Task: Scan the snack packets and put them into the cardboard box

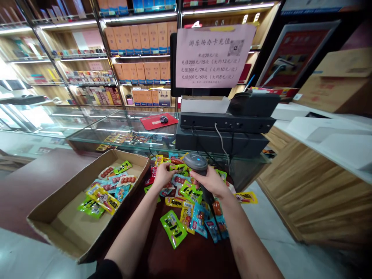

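Observation:
My right hand [211,181] is wrapped round the handle of a dark grey barcode scanner [196,161], which has a small blue light on its head. A cable runs down from its grip. My left hand [163,175] pinches the edge of a green snack packet [179,168], just left of the scanner head. Below both hands lies a loose pile of small snack packets in green, yellow, blue and red. A green packet [173,228] lies nearest to me, beside a yellow packet [187,217] and a blue packet [200,219].
Left of the pile stands an open cardboard box [62,221] with several packets in it. Behind are a glass counter [128,120], a red mouse pad [149,122] with a mouse, and a black register [223,139] under a pink paper sign [213,58]. A wooden cabinet [308,197] stands at right.

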`<state>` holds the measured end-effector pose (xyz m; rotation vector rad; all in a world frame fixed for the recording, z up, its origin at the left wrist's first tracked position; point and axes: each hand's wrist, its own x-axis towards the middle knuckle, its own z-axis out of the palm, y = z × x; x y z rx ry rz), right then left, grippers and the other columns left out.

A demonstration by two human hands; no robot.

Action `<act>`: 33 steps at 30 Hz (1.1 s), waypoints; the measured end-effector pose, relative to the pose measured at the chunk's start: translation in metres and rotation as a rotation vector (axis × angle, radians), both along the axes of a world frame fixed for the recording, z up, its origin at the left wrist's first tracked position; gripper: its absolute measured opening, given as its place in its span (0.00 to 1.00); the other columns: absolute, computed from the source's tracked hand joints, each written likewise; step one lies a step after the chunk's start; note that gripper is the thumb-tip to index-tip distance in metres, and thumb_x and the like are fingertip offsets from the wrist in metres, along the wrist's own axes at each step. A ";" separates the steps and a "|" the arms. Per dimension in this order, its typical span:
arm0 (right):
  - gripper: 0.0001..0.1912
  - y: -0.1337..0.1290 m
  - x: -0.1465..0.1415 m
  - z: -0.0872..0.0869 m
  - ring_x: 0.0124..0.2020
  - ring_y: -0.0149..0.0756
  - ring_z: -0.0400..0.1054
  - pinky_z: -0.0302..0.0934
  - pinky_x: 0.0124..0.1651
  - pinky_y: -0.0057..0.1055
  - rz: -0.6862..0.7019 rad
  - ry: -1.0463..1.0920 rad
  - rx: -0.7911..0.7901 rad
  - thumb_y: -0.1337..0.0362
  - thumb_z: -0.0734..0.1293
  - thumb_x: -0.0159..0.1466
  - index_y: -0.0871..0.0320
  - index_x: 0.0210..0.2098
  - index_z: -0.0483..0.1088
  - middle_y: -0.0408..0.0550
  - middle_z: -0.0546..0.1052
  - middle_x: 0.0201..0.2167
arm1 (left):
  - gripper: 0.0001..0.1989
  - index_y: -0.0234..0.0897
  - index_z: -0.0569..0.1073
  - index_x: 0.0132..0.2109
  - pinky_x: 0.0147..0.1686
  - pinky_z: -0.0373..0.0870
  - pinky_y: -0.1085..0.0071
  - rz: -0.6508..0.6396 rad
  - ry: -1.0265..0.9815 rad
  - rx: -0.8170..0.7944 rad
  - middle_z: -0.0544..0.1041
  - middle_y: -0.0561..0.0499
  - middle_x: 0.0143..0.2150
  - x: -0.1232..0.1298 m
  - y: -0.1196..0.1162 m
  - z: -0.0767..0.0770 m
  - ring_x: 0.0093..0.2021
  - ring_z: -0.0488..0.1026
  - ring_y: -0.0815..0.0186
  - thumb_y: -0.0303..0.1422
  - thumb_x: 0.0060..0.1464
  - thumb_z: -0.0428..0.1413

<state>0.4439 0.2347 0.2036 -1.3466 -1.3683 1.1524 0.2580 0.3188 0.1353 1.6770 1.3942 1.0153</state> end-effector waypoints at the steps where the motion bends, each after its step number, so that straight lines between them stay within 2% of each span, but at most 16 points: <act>1: 0.11 0.000 -0.002 -0.001 0.16 0.30 0.66 0.61 0.20 0.26 0.015 -0.006 0.002 0.57 0.69 0.56 0.59 0.27 0.68 0.41 0.72 0.16 | 0.14 0.33 0.78 0.36 0.33 0.67 0.71 0.004 -0.064 -0.022 0.78 0.50 0.29 -0.007 -0.001 0.002 0.30 0.73 0.65 0.34 0.39 0.63; 6: 0.12 -0.004 -0.019 -0.002 0.15 0.30 0.65 0.61 0.20 0.27 0.053 -0.028 -0.015 0.56 0.69 0.55 0.58 0.27 0.68 0.42 0.72 0.17 | 0.19 0.32 0.78 0.35 0.32 0.70 0.71 0.019 -0.407 -0.125 0.78 0.48 0.28 -0.048 -0.013 0.024 0.31 0.75 0.63 0.41 0.35 0.66; 12: 0.11 -0.015 -0.050 0.000 0.16 0.32 0.67 0.63 0.22 0.28 0.179 -0.076 -0.030 0.57 0.69 0.55 0.58 0.27 0.69 0.43 0.72 0.16 | 0.23 0.32 0.76 0.37 0.34 0.72 0.70 0.071 -0.592 -0.121 0.79 0.47 0.33 -0.083 -0.022 0.048 0.33 0.76 0.63 0.41 0.33 0.67; 16: 0.10 -0.023 -0.073 -0.004 0.15 0.31 0.65 0.61 0.20 0.27 0.250 -0.025 -0.038 0.57 0.69 0.55 0.58 0.26 0.68 0.42 0.72 0.15 | 0.21 0.32 0.74 0.35 0.33 0.73 0.70 0.085 -0.627 -0.143 0.79 0.47 0.33 -0.095 -0.030 0.058 0.32 0.76 0.65 0.39 0.32 0.68; 21: 0.09 -0.033 -0.091 0.001 0.14 0.30 0.65 0.62 0.19 0.27 0.245 -0.004 -0.052 0.60 0.69 0.54 0.57 0.24 0.66 0.41 0.71 0.14 | 0.20 0.32 0.73 0.31 0.30 0.74 0.70 0.097 -0.595 -0.180 0.78 0.48 0.30 -0.104 -0.044 0.063 0.29 0.75 0.66 0.39 0.30 0.68; 27: 0.11 -0.036 -0.095 0.004 0.14 0.30 0.65 0.62 0.19 0.27 0.259 -0.030 -0.050 0.59 0.68 0.55 0.57 0.22 0.66 0.42 0.70 0.14 | 0.20 0.32 0.74 0.32 0.26 0.72 0.74 0.123 -0.550 -0.186 0.78 0.49 0.28 -0.107 -0.049 0.066 0.26 0.74 0.68 0.38 0.31 0.68; 33: 0.09 -0.033 -0.093 -0.002 0.14 0.31 0.66 0.63 0.19 0.28 0.236 -0.019 -0.030 0.59 0.69 0.54 0.56 0.25 0.67 0.41 0.71 0.14 | 0.18 0.33 0.75 0.31 0.27 0.71 0.74 0.115 -0.535 -0.176 0.79 0.49 0.29 -0.104 -0.049 0.068 0.27 0.74 0.67 0.38 0.32 0.68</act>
